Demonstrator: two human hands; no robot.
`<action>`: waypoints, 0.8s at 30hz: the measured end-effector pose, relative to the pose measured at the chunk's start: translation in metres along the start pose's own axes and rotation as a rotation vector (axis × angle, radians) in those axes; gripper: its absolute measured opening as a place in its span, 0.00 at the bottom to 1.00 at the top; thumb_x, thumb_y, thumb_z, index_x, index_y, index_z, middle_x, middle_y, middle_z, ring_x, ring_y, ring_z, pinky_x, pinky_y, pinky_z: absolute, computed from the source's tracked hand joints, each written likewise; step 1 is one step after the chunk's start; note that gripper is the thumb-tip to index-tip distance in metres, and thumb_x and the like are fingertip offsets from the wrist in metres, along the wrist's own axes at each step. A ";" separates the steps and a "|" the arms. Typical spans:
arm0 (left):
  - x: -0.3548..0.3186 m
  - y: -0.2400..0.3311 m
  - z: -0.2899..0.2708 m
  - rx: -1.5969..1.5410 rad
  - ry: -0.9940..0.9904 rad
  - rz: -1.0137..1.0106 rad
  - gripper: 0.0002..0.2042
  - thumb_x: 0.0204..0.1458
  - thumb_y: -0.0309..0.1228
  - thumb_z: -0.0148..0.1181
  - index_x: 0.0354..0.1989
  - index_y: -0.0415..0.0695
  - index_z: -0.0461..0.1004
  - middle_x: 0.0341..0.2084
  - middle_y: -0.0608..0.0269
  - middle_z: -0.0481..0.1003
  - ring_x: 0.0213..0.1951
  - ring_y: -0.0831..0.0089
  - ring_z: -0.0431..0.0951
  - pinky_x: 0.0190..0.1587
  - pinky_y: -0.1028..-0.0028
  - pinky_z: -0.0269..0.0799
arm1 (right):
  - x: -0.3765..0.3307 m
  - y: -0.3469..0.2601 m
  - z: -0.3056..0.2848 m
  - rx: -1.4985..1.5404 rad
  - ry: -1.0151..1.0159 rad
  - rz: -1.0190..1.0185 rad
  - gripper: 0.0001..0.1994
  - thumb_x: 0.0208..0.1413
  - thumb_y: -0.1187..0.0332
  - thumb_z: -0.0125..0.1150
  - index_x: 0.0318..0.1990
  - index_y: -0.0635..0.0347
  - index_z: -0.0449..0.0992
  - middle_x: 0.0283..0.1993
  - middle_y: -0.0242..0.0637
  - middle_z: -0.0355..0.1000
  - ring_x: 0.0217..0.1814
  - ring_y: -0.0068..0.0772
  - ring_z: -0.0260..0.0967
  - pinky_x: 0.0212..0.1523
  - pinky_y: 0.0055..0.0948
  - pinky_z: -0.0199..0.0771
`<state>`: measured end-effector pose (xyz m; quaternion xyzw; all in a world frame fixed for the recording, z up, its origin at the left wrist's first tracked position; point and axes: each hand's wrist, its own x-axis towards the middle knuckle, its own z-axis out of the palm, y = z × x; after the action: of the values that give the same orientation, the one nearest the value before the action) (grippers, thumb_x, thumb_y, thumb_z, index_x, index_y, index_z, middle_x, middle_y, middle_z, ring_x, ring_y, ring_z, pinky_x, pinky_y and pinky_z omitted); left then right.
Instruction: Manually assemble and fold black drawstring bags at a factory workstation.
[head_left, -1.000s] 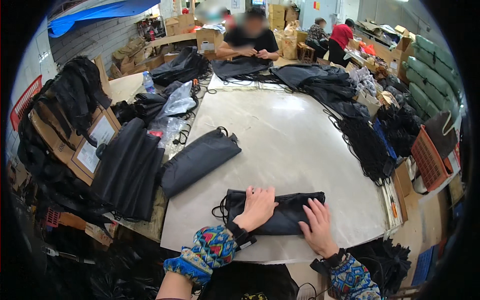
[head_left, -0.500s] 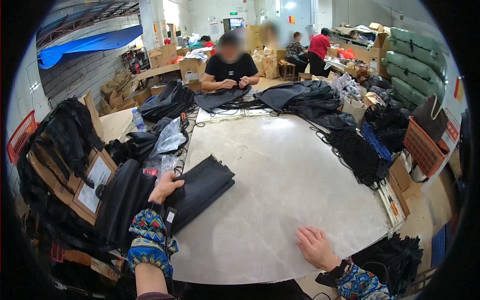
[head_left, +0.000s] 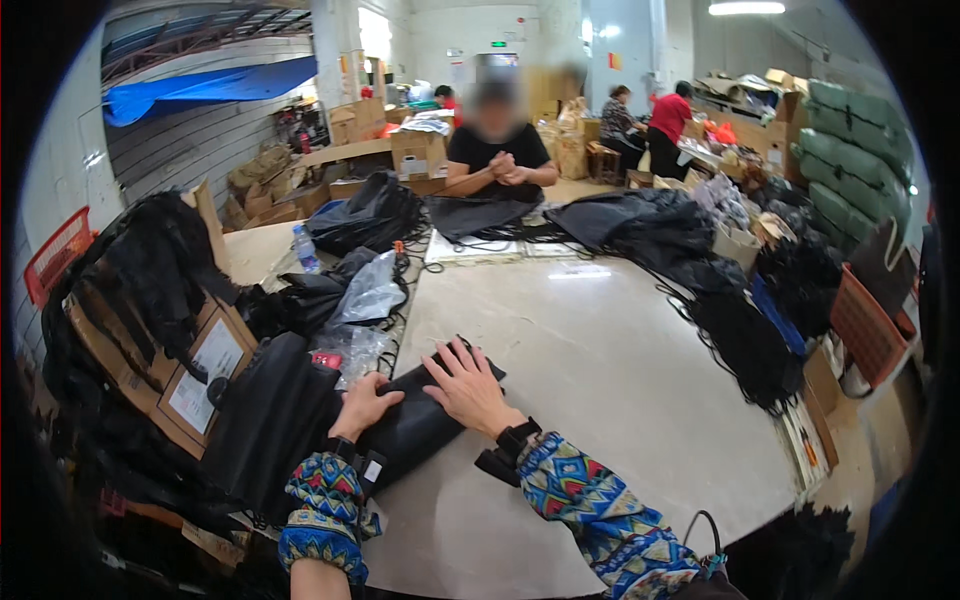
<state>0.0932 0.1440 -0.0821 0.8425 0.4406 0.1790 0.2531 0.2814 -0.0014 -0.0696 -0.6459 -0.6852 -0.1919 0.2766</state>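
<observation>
A folded black cloth bundle (head_left: 420,425) lies slantwise on the left part of the pale tabletop (head_left: 600,400). At its left edge my left hand (head_left: 366,406) grips it, thumb on top and fingers curled, their tips partly hidden. My right hand (head_left: 472,390) rests flat across the bundle's upper right part, fingers spread. Close beside my left hand, another pile of folded black cloth (head_left: 270,425) sits by a cardboard box (head_left: 215,370). Patterned sleeve covers are on both my forearms.
Clear plastic bags (head_left: 368,290) and a water bottle (head_left: 305,248) lie at the left edge. Black drawstring cloth (head_left: 640,225) lines the far side, where a person (head_left: 498,160) sits. Black cords (head_left: 745,345) hang along the right edge, near an orange crate (head_left: 868,325).
My right hand has moved from the bare tabletop at right onto the black cloth bundle. My left hand stays at the bundle's left edge. The view has shifted slightly left.
</observation>
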 end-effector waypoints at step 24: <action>-0.063 0.029 0.036 0.374 -0.068 0.157 0.35 0.60 0.56 0.42 0.70 0.46 0.51 0.71 0.58 0.47 0.68 0.34 0.44 0.68 0.42 0.37 | -0.006 0.064 -0.024 0.596 -0.103 0.372 0.27 0.58 0.51 0.58 0.62 0.51 0.68 0.67 0.46 0.60 0.73 0.54 0.48 0.68 0.57 0.46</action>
<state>0.0965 0.0675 -0.0986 0.9121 0.3904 0.0846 0.0925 0.3482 -0.0150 -0.0605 -0.6595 -0.5947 0.1029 0.4481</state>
